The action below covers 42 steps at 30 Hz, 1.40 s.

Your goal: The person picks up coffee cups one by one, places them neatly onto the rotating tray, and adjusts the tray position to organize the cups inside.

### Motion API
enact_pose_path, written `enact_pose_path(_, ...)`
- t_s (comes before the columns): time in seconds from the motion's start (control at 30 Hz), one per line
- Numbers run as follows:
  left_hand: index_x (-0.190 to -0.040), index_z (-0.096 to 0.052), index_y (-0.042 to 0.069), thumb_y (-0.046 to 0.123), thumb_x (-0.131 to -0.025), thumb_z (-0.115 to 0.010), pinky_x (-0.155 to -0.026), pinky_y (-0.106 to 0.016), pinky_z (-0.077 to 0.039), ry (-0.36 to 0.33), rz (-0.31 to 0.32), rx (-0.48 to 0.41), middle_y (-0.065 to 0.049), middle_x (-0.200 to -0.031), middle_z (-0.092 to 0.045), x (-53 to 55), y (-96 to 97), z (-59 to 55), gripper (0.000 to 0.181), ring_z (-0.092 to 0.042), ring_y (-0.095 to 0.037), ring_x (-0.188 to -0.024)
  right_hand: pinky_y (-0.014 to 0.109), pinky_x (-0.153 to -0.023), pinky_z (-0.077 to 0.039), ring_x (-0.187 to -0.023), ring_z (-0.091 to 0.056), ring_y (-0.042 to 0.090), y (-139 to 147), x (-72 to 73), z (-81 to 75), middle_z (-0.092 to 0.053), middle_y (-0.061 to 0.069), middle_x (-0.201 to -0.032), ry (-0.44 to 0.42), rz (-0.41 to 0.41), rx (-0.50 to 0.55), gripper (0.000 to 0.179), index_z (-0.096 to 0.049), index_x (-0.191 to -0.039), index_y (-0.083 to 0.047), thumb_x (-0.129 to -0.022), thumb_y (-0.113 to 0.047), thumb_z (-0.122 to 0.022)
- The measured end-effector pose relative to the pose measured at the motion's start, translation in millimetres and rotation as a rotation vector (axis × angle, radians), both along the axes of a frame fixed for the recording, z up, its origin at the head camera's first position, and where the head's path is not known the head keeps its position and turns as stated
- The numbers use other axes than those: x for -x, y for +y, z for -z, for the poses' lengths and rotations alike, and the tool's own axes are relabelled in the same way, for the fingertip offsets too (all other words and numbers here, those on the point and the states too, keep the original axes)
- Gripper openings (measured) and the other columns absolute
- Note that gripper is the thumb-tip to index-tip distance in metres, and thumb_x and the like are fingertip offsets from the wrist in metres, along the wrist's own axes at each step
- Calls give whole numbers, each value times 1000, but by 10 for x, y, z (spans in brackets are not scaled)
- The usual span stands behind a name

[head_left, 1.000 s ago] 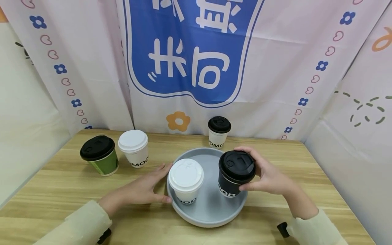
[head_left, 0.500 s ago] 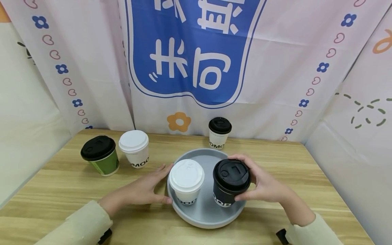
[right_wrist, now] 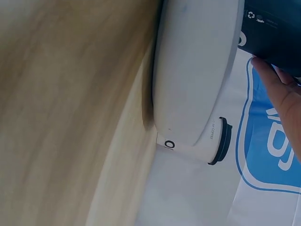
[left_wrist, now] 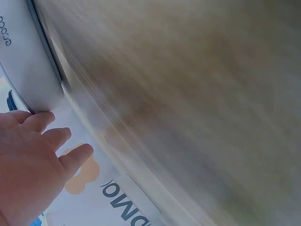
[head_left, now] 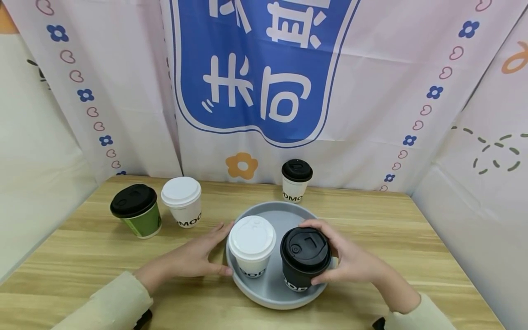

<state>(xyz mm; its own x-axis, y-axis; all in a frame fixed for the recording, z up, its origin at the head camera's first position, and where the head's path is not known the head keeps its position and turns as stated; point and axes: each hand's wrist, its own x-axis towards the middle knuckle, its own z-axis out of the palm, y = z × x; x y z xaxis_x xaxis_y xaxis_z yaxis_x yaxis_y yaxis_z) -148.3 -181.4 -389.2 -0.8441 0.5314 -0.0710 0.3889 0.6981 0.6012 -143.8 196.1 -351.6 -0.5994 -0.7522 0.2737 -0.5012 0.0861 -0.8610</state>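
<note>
My right hand grips a black paper cup with a black lid, low over the right front part of a round grey tray. The right wrist view also shows this black cup above the tray's side; whether its base touches the tray I cannot tell. Left of it a white paper cup with a white lid stands upright on the tray. My left hand, thumb and fingers spread, rests against the tray's left edge. Its fingers touch the tray's outer side in the left wrist view.
On the wooden table, a green cup with a black lid and a white-lidded cup stand at the left. A small white cup with a black lid stands behind the tray, near the printed curtain.
My right hand has moved the black cup toward me and slightly left over the tray. The left hand stays at the tray's edge. The other cups keep their places.
</note>
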Motion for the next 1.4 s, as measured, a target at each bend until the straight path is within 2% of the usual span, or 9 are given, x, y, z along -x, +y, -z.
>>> enact_pose_path(0.33, -161, -15, 14, 64, -75, -76, -115, -68, -23, -11, 2, -3, -23, -163, -21, 29, -10, 40, 117, -17, -48, -150, 33, -100, -54, -127, -53, 12, -30, -31, 60, -47, 14, -142, -4, -29, -11, 93, -29, -149, -3, -75, -7, -86)
enact_pose_path(0.77, -161, -15, 13, 64, -76, -75, -114, -70, -23, -14, 13, -6, -25, -162, -21, 8, 6, -17, 116, -17, -50, -149, 33, -102, -53, -128, -53, 13, -75, -70, 103, -45, 14, -143, -8, -41, -19, 93, -29, -149, -8, -76, -11, -86)
enact_pose_path(1.0, -161, -14, 14, 63, -76, -75, -116, -68, -23, -31, 11, 6, -22, -163, -21, 21, 4, -25, 115, -16, -48, -150, 32, -104, -51, -128, -52, 14, -109, -95, 117, -46, 14, -143, 1, -48, -7, 93, -28, -148, -4, -76, -11, -87)
enact_pose_path(1.17, -161, -13, 13, 63, -77, -75, -115, -69, -22, -33, 16, 3, -24, -163, -20, 16, 4, -42, 116, -17, -50, -149, 31, -105, -50, -129, -52, 14, -115, -106, 139, -45, 13, -143, -2, -45, -11, 94, -28, -149, -7, -76, -12, -87)
enact_pose_path(1.4, -161, -13, 14, 62, -77, -76, -115, -69, -22, -40, 11, 7, -26, -162, -19, 17, 13, -64, 116, -17, -50, -149, 32, -105, -50, -133, -48, 12, -72, -104, 114, -40, 13, -149, 17, -27, -47, 101, -24, -153, -8, -74, -12, -88)
